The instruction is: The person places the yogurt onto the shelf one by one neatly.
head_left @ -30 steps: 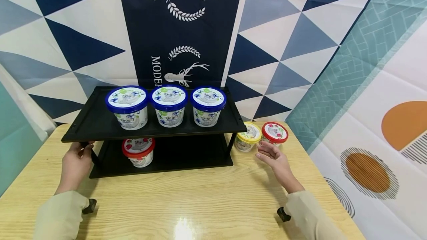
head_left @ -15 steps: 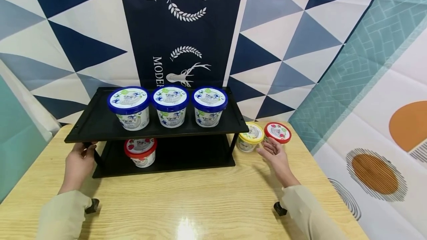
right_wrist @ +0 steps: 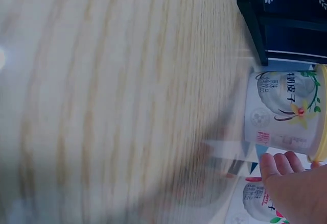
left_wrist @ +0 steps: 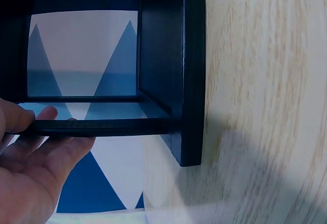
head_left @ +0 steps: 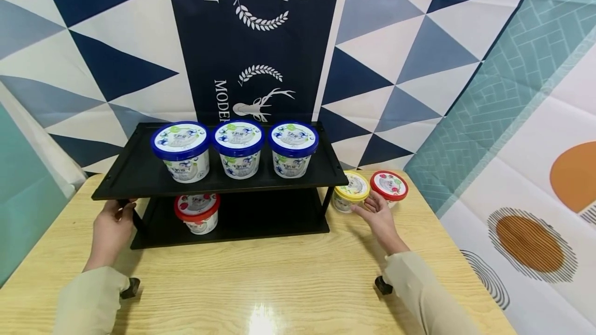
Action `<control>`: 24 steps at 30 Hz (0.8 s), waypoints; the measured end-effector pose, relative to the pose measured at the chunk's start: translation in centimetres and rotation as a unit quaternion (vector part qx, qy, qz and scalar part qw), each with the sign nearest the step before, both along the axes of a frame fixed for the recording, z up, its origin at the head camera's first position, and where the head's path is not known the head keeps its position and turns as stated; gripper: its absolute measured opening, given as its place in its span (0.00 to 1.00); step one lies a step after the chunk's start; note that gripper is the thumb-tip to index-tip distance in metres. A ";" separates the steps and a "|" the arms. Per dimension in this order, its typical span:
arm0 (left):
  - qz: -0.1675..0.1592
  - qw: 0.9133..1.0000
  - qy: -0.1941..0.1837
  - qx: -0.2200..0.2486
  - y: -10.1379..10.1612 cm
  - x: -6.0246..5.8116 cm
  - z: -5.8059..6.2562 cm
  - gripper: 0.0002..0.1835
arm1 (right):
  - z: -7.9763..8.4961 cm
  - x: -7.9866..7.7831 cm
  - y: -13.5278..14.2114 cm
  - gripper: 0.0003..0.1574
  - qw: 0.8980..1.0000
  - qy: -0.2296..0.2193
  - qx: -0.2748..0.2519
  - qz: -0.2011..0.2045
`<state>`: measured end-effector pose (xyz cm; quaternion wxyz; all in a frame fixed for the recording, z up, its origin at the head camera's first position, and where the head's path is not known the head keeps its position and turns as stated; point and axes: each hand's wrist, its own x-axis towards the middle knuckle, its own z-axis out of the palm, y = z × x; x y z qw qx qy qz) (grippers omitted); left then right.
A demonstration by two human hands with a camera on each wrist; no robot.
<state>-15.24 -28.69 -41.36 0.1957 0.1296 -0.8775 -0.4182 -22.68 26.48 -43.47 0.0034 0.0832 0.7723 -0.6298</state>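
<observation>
My left hand holds the left front post of a black two-tier rack, with thumb and fingers on either side of it. On the right, my right hand is at the right side of a yellow-lidded tub, its thumb in front and its fingers slightly bent. In the right wrist view its fingertips lie close against the white tub wall; firm contact cannot be made out. A red-lidded tub stands just behind that hand, partly covered by it.
Three blue-lidded tubs stand in a row on the upper shelf. Another red-lidded tub sits on the lower shelf, towards the left. Patterned cloth hangs behind the wooden table.
My right hand has moved left and slightly forward, from in front of the red-lidded tub to the yellow-lidded tub's side. The left hand stays on the post. The tubs appear unmoved.
</observation>
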 end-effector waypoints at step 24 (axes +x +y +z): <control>-0.002 1.000 0.005 -0.004 0.1 0.1 0.1 0.18 | -1.1 -1.7 -0.6 0.54 1.000 -0.011 0.009 0.011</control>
